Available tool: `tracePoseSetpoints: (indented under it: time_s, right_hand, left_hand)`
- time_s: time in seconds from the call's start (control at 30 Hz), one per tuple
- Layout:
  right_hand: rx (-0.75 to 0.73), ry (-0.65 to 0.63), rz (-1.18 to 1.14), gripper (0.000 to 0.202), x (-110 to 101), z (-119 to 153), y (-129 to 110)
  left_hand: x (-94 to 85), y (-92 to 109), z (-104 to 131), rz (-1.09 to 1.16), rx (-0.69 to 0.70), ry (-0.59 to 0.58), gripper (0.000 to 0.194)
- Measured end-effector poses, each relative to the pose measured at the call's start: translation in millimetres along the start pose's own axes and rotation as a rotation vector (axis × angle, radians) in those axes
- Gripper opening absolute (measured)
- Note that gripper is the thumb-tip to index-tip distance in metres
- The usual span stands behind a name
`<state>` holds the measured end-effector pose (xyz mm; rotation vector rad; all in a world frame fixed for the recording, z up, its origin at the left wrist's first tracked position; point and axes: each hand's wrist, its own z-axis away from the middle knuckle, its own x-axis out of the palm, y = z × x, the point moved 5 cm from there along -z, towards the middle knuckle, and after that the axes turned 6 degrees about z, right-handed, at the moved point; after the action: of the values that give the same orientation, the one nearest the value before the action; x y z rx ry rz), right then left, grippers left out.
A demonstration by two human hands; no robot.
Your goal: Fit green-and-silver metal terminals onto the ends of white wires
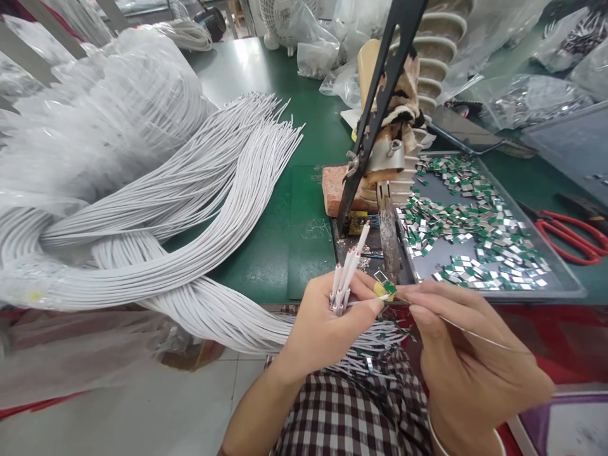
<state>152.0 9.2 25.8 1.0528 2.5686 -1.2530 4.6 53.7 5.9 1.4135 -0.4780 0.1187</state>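
Note:
My left hand (323,323) is closed around a small bunch of white cables (350,269), their cut ends pointing up with reddish wire showing. One cable runs between its thumb and finger to a small green circuit board (389,287) with a metal tab, in front of a yellow fingertip cover (380,290). A thin solder wire (468,330) passes through the pinched fingers of my right hand (475,348), its tip close to the board. Just beyond both hands, a soldering iron (388,231) points down from a stand. More cables with boards on their ends (375,354) lie over my lap.
A tray (565,288) of loose circuit boards lies to the right, beside red-handled scissors (570,235). Thick bundles of white cable (228,209) cover the left of the green table (304,259). A brick (335,190) sits by the black metal arm (375,114) and ribbed hose (439,54).

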Motion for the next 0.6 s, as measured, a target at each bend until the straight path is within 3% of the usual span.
tracePoseSetpoints:
  time_s: [0.2, 0.33, 0.47, 0.6]
  right_hand:
    - [0.147, -0.065, 0.019, 0.025, 4.2, 4.8, 9.4]
    - [0.201, -0.030, -0.002, 0.028, 2.7, 9.8, 11.8]
    - [0.055, 0.108, -0.002, 0.029, -0.4, 7.0, 3.2]
    - [-0.056, 0.110, 0.049, 0.038, 1.9, 0.1, -3.3]
  left_hand:
    - [3.3, -0.8, 2.6, -0.079, 0.001, -0.011, 0.016]
    - [1.2, -0.2, 2.7, -0.086, 0.001, 0.005, 0.019]
    - [-0.8, 1.3, -0.5, -0.024, -0.001, 0.028, 0.018]
    - [0.2, 4.5, -4.1, 0.031, 0.010, 0.010, 0.017]
